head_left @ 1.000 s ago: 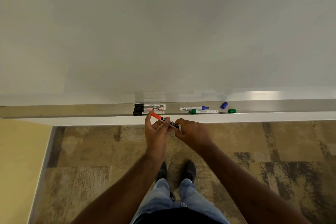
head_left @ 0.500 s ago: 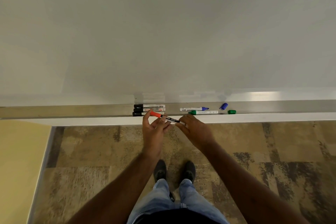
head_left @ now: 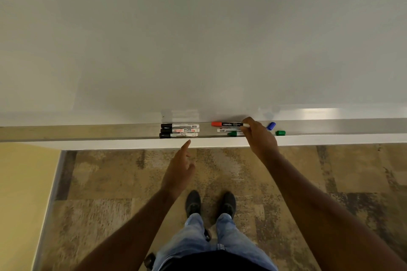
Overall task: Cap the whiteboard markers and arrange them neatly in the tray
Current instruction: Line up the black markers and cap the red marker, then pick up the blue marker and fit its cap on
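My right hand (head_left: 258,136) grips the tail end of a red-capped marker (head_left: 226,124) and holds it level at the back of the metal tray (head_left: 110,132), against the whiteboard's foot. Three black-capped markers (head_left: 179,130) lie side by side at the tray's middle. Under my right hand a white marker (head_left: 224,130) and an uncapped green marker (head_left: 233,133) are partly hidden. A loose blue cap (head_left: 271,126) and a loose green cap (head_left: 280,132) lie to the right. My left hand (head_left: 180,169) hangs below the tray, holding nothing, index finger stretched toward the black markers.
The whiteboard (head_left: 198,39) fills the upper view. A yellow wall (head_left: 19,193) stands on the left. Below are patterned carpet (head_left: 110,182), my shoes (head_left: 210,203) and jeans. The tray runs on to both sides past the markers.
Both hands held the red-capped marker below the tray. My left hand has let go and dropped back; my right hand has carried the marker up and right into the tray.
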### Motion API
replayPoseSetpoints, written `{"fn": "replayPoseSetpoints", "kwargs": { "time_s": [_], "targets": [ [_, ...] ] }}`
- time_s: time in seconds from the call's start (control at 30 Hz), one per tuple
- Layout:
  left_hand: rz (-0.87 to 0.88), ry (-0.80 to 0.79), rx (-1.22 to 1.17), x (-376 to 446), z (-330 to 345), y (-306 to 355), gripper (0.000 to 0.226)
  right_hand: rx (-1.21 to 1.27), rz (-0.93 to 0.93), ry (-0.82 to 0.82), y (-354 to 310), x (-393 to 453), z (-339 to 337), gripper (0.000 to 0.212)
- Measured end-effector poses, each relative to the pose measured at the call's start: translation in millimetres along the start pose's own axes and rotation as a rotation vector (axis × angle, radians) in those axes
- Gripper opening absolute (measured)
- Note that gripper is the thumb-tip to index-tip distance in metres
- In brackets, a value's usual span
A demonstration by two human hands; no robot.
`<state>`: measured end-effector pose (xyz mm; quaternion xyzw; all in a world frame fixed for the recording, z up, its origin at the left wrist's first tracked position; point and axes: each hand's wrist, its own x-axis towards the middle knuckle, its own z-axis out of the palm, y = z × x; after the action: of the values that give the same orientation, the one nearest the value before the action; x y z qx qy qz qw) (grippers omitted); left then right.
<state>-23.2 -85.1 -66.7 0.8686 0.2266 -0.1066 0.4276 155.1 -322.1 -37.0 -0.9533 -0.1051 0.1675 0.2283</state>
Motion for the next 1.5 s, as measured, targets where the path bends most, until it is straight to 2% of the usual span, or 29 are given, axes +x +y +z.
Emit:
{"fn": "replayPoseSetpoints", "kwargs": {
  "time_s": [0.13,0.33,0.47,0.53,0.67,0.8,0.97,1.17,1.33,1.5],
  "targets": [
    [0.021,-0.006,0.083,5.2,-7.8,-7.4,0.075,-0.002,0.022,-0.011,-6.2,7.0,3.8,0.017],
    [0.083,0.016,0.143,19.9,-9.2,2.6,0.064,0.173,0.026,0.017,-3.3,-3.0,14.1,0.021],
    [0.173,0.047,0.196,35.9,-5.0,26.2,0.043,0.266,0.072,0.102,12.2,-10.9,11.3,0.015],
    [0.227,0.064,0.251,44.8,-3.0,39.1,0.027,0.236,0.084,0.153,24.0,-11.8,5.7,0.008],
    [0.328,0.072,0.320,63.0,2.0,67.5,0.010,0.108,0.151,0.231,50.6,-6.4,-10.3,0.016],
    [0.377,0.071,0.388,79.3,11.3,95.9,0.011,-0.017,0.208,0.280,70.2,2.0,-24.7,0.022],
    [0.320,0.049,0.420,90.5,28.1,111.2,0.019,-0.108,0.285,0.277,77.4,9.8,-24.4,0.037],
    [0.308,0.047,0.532,100.6,34.2,106.5,0.015,-0.160,0.302,0.286,71.4,12.2,-15.9,0.037],
    [0.362,0.002,0.716,109.2,28.8,105.4,0.022,-0.079,0.269,0.324,66.0,11.3,-12.3,0.030],
    [0.384,-0.021,0.782,107.6,23.0,107.6,0.024,0.083,0.266,0.333,60.0,6.9,-9.8,0.025]
  ]
}}
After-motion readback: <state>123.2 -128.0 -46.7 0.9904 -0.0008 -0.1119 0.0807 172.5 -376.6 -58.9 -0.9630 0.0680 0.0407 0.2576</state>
